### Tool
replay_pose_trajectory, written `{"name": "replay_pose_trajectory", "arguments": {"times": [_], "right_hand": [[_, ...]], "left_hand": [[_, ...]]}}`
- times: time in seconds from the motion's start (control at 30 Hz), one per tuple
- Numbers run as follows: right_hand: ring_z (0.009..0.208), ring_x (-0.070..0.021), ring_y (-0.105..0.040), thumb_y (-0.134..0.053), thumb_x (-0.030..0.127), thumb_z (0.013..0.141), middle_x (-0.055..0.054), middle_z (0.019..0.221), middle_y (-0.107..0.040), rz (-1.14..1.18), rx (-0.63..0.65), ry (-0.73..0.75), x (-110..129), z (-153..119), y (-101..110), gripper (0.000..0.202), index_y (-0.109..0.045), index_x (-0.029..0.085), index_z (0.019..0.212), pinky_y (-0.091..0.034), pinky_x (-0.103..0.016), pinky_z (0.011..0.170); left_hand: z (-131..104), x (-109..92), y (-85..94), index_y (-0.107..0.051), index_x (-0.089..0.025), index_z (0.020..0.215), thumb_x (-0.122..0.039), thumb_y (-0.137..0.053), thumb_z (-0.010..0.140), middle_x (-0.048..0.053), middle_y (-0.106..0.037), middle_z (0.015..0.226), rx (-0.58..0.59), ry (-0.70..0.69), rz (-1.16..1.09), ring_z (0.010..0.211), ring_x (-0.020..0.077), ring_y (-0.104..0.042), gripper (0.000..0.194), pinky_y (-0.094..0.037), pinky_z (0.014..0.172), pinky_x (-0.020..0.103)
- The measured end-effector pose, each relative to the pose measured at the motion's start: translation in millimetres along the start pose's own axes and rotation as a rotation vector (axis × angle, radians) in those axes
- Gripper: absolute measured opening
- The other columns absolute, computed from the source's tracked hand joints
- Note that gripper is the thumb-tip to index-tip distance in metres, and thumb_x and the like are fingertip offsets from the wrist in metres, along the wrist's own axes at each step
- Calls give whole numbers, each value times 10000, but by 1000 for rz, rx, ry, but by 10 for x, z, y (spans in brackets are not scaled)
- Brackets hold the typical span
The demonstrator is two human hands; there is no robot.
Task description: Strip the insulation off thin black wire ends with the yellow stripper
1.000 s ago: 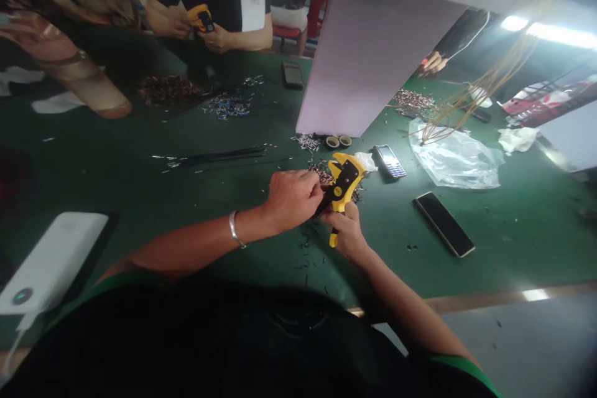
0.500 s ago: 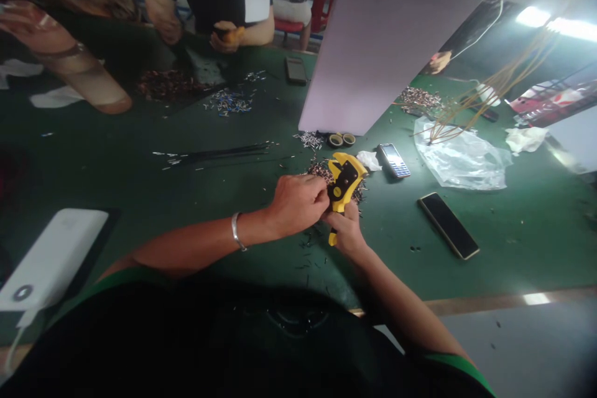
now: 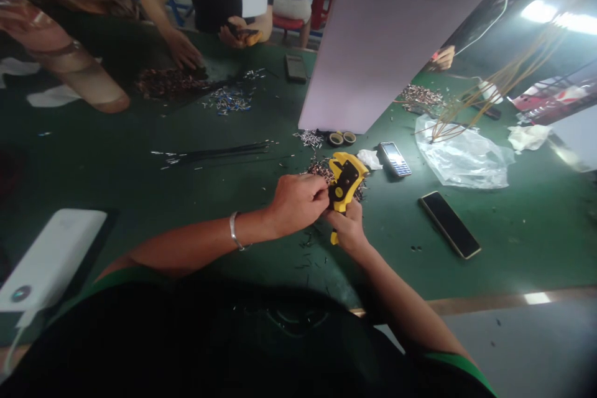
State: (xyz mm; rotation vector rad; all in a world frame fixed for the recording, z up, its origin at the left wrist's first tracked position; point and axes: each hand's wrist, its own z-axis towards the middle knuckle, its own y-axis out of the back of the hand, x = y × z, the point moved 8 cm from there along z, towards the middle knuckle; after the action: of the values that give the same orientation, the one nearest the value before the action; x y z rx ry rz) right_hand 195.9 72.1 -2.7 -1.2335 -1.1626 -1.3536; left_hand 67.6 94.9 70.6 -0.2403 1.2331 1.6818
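Observation:
My right hand [image 3: 347, 224] is wrapped round the handles of a yellow and black hand tool [image 3: 346, 183], its head pointing away from me. Close against the left side of the tool's head, my left hand [image 3: 299, 202] is closed in a pinch; what its fingertips hold is too small to make out. A pile of small copper-coloured and black pieces [image 3: 321, 168] lies beneath and behind the tool. Short black bits [image 3: 305, 259] are scattered on the green table [image 3: 233, 189] below my hands. Thin black wires [image 3: 224, 152] lie to the left.
A pale upright panel [image 3: 373, 43] stands beyond the pile, with two tape rolls [image 3: 342, 138] at its foot. To the right are a keypad phone [image 3: 395, 159], a dark phone [image 3: 450, 224] and a plastic bag [image 3: 461, 155]. A white power bank [image 3: 56, 255] lies left. A person's hand [image 3: 184, 50] is across the table.
Across the table, a person's hand has reached down to a pile of pieces, and that person's other hand with an orange tool has shifted slightly. My hands have hardly moved.

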Motion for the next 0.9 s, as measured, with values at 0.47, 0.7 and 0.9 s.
{"name": "replay_pose_trajectory", "arguments": {"times": [0.47,0.7,0.9], "right_hand": [[482,-146,-574,-651,223,668,20,600,-636,48,18,-26,-25,-7,-23,156,-622,204,820,-483,-300,515],[463,-144,-567,-681,264,700,29,531,-616,30,32,-37,-34,-16,-20,139,-624,195,806,-479,-296,521],[438,-140,-549,-668,267,713,34,510,-599,18,50,-37,-15,-15,-36,110,-599,201,769,-459,-287,488]], "left_hand": [[34,44,-19,-625,-188,617,-117,-510,783,-8,-644,596,45,44,-37,560,109,-551,214,-411,546,257],[42,69,-20,-633,-183,619,-131,-520,784,-10,-631,585,42,59,-56,555,108,-548,206,-402,539,258],[38,70,-16,-639,-185,629,-135,-522,792,-12,-634,582,45,75,-57,549,111,-546,207,-397,533,259]]}}
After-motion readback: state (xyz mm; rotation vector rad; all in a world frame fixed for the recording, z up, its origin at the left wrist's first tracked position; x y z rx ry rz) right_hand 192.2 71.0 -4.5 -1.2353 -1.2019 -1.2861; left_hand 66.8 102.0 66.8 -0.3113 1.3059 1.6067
